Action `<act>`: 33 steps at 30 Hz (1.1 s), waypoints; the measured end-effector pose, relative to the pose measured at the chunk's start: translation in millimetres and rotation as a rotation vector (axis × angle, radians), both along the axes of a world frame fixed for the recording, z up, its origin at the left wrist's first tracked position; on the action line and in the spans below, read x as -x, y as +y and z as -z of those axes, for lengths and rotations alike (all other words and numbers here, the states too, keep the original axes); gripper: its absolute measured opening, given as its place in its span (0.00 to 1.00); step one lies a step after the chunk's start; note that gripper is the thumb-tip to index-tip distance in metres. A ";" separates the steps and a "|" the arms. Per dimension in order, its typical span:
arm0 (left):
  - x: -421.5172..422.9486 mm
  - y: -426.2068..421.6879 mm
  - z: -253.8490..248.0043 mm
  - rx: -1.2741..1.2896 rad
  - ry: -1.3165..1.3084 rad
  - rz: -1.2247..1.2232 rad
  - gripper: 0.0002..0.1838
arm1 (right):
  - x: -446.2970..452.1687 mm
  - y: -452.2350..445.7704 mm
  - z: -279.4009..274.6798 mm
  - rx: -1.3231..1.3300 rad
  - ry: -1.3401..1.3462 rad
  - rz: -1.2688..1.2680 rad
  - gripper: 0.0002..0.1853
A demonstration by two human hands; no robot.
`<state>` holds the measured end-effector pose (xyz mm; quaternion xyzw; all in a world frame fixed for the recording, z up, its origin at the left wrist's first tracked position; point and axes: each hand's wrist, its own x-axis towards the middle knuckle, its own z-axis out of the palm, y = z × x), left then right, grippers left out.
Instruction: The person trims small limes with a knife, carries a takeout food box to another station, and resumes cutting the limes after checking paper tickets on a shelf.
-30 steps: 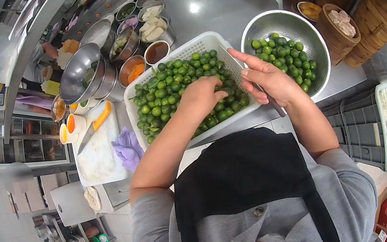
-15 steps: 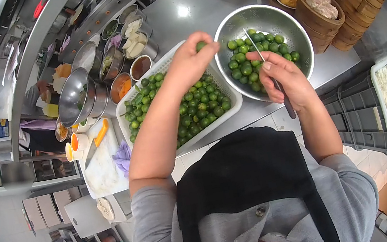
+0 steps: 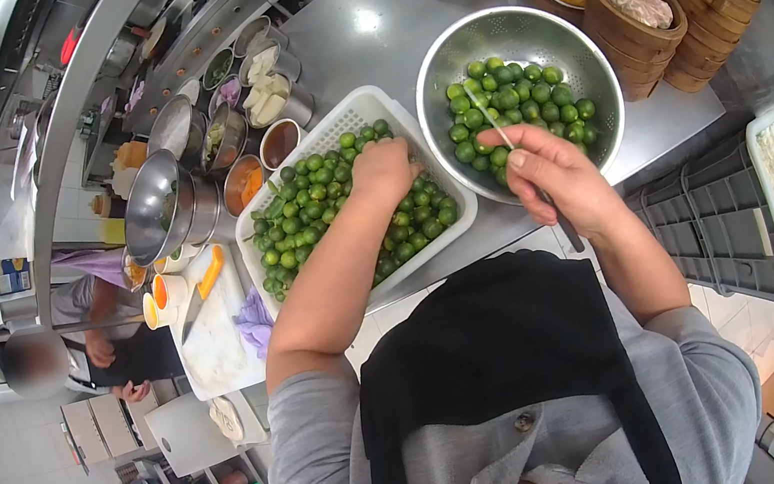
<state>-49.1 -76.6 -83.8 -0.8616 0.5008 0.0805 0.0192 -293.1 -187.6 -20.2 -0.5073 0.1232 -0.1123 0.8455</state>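
Observation:
My left hand [image 3: 383, 172] reaches down among small green limes [image 3: 313, 193] in a white perforated plastic basket [image 3: 459, 239]. Its fingertips are hidden, so I cannot see whether they grip a lime. Held in my right hand [image 3: 559, 176] is a small knife [image 3: 488, 109] with a dark handle, its thin blade pointing away from me over a steel colander [image 3: 593, 57]. More limes [image 3: 526, 96] lie inside that colander, which stands right of the basket on the steel counter [image 3: 367, 52].
Left of the basket are metal bowls [image 3: 159, 205], a sauce container [image 3: 281, 143] and a cutting board [image 3: 221, 344] carrying a yellow-handled knife [image 3: 210, 272]. Bamboo steamers [image 3: 628, 36] stand at upper right, above grey crates [image 3: 706, 212]. Another person [image 3: 105, 312] is at far left.
My left hand has moved from beside the colander, where it held a lime, down into the basket. My right hand keeps the knife over the colander. Another person has come into view at left.

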 end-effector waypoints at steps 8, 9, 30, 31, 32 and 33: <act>10.5 48.3 -74.4 0.718 1.439 -0.317 0.14 | -18.9 21.6 -2.8 0.021 -0.033 -0.157 0.19; 14.2 57.7 -73.4 0.723 1.430 -0.320 0.14 | -22.1 25.1 -2.6 0.015 -0.038 -0.167 0.20; 54.2 92.3 -53.4 1.257 1.418 -0.091 0.18 | -58.4 61.0 0.7 0.303 -0.096 -0.302 0.28; 53.2 91.7 -52.5 1.254 1.422 -0.088 0.18 | -58.6 59.7 -1.5 0.260 -0.055 -0.330 0.28; 51.7 91.7 -51.1 1.232 1.438 -0.098 0.18 | -59.3 59.8 1.0 0.260 -0.054 -0.326 0.28; 51.8 90.9 -53.9 1.209 1.454 -0.109 0.19 | -60.5 60.4 5.9 0.292 -0.055 -0.295 0.29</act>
